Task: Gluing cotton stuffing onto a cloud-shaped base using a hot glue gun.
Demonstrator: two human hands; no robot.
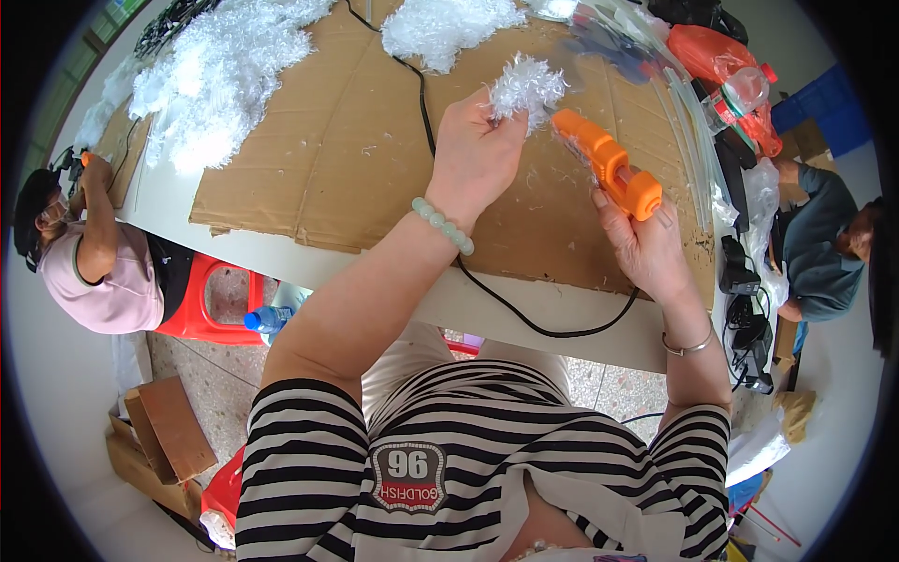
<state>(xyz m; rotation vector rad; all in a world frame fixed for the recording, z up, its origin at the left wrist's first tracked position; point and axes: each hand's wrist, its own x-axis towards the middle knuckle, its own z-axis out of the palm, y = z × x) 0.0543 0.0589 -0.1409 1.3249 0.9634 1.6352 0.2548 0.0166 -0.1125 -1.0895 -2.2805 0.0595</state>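
Observation:
My left hand [476,155] is closed on a tuft of white, frizzy tinsel-like strands [527,86], held above the cardboard. In my right hand [644,248] is an orange hot glue gun [607,161], its front end pointing up and left toward the tuft. A small gap seems to lie between the gun's front and the strands. A clear glue stick end [666,215] pokes out of the gun's rear. A black cord [552,330] loops below my right hand along the table's near edge.
Cardboard [365,201] covers the table. White strand heaps [225,75] lie at far left, another pile [449,33] at the back. Clear sticks [688,140], a red bag [707,56] and a plastic bottle [744,92] sit right. People [103,272] work either side.

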